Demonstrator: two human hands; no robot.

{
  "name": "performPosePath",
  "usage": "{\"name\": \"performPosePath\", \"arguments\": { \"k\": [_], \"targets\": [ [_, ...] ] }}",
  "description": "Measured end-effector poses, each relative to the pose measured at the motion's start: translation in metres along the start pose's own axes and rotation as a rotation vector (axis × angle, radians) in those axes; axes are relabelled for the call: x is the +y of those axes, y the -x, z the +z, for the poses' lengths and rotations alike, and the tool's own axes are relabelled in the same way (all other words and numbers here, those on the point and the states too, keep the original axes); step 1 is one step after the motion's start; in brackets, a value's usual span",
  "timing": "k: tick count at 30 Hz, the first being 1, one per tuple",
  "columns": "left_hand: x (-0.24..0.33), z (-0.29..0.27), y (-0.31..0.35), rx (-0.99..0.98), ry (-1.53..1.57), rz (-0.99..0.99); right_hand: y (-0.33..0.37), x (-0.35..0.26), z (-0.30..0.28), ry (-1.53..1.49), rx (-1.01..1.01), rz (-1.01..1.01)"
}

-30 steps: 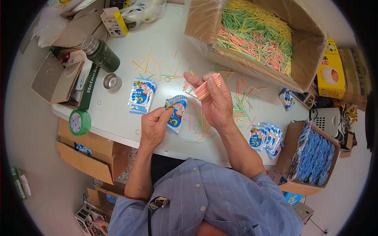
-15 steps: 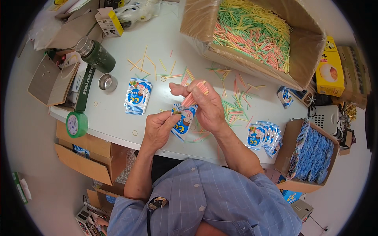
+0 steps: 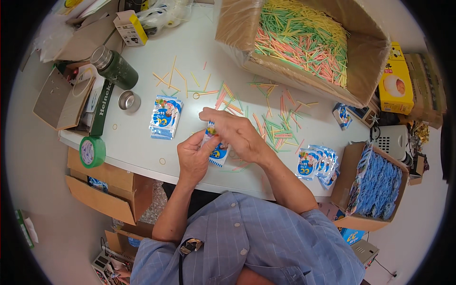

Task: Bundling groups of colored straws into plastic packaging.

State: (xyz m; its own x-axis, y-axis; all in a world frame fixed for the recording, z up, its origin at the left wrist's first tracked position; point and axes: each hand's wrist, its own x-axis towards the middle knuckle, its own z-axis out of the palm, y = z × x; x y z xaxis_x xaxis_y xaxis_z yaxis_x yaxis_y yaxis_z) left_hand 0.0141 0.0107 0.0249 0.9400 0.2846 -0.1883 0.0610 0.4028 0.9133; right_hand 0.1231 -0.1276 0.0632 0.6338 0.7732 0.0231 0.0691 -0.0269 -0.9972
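Note:
My left hand (image 3: 194,156) pinches a small blue-and-white packet (image 3: 220,153) near the front of the white table. Over the upper end of that packet lies my right hand (image 3: 241,137), its fingers bent together; what they hold is hidden beneath them. Thin pink, green and yellow sticks (image 3: 281,132) are scattered on the table just beyond and to the right of my hands. To the left rests a small stack of similar packets (image 3: 165,116). More packets (image 3: 316,164) lie fanned out by the right table edge.
A large plastic-lined carton (image 3: 304,78) full of coloured sticks stands at the far right. Another box (image 3: 344,202) at the right holds many blue packets. On the left are a dark green flask (image 3: 122,72), a metal cup (image 3: 129,101) and green tape (image 3: 93,152).
My right hand has turned over and come down onto the packet's upper end. The bundle of pink and yellow sticks that showed in its fingers is out of sight. My left hand stays on the packet.

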Motion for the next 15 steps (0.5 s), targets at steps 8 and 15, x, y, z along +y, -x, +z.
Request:
{"name": "performPosePath", "arguments": {
  "k": [8, 15],
  "targets": [
    [-0.014, 0.004, 0.003, 0.163, -0.247, 0.245, 0.024, 0.001, 0.014, -0.217, 0.154, 0.255],
    [0.033, -0.061, -0.036, 0.677, -1.268, 0.537, 0.089, 0.011, -0.043, -0.03, 0.57, 0.303]
  ]
}}
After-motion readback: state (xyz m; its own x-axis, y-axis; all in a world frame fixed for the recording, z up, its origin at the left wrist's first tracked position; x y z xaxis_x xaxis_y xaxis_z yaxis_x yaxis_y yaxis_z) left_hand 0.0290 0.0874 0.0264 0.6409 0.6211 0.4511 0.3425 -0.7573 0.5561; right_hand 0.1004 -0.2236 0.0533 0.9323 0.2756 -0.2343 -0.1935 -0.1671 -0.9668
